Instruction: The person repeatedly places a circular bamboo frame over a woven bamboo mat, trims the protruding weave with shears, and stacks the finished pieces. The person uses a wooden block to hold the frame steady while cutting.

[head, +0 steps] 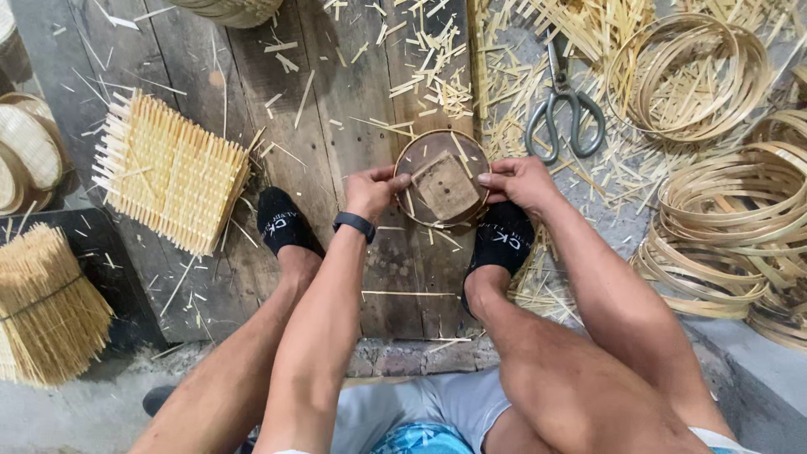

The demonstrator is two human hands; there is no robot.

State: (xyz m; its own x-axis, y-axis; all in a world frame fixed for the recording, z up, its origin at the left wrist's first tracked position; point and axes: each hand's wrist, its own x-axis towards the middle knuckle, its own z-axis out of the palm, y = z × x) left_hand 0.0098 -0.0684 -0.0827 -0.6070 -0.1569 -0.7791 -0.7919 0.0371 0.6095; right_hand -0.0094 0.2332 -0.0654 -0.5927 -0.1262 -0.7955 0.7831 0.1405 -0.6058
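Left hand [370, 190] and right hand [519, 180] each grip the round bamboo hoop [442, 177], fingers pinched on its rim.

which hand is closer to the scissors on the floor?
Right. The right hand grips the right edge of the round wooden form, just below and left of the scissors. The left hand holds the form's opposite edge, with the form between it and the scissors.

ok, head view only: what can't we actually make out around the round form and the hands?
- Left hand and right hand fingertips: curled over the rim of the round form, so the grip is unclear.
- Square block on the form: too small to tell whether it is fixed.
- Basket: cut off by the top edge.
- Hoop stack: cut off by the right edge.
- Scissors: blade tips lost among splints.
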